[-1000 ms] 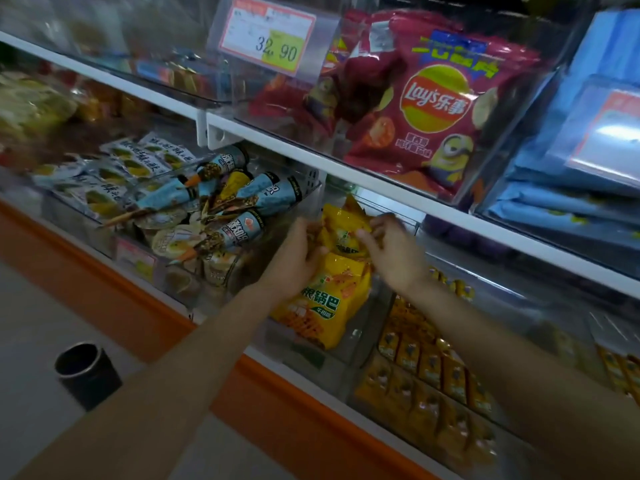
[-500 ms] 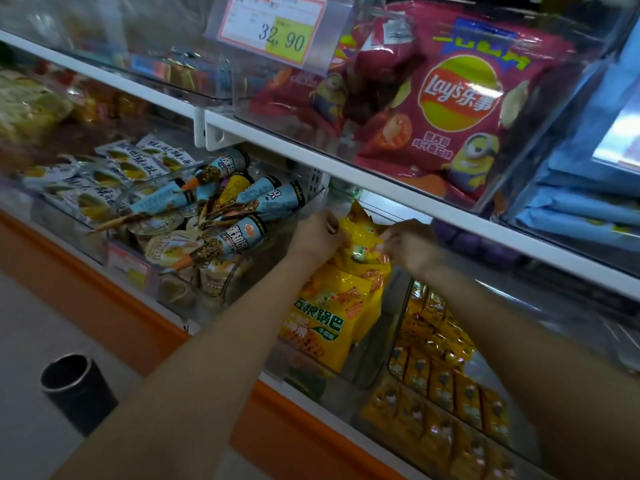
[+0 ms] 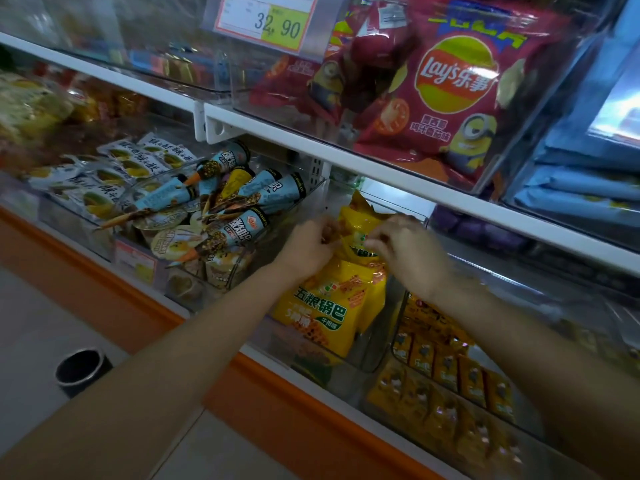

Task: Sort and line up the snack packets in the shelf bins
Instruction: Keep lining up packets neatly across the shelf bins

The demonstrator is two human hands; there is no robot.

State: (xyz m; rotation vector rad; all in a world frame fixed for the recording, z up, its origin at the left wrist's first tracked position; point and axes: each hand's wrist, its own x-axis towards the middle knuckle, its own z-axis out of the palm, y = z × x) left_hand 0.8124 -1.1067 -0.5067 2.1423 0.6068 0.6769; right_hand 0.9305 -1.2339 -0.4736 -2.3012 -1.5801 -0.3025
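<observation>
Glossy yellow plastic packets in clear plastic bin; white painted metal shelf edge

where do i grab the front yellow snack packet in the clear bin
Pinch the top seam of the front yellow snack packet from above. It stands on end in the clear plastic bin, the bin's front wall covers its base and more yellow packets crowd behind, so the top is likely freest.

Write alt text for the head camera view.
A left hand and right hand grip the tops of yellow snack packets standing in a clear shelf bin. Cone snacks fill the bin to their left; Lay's crisps sit above.
</observation>
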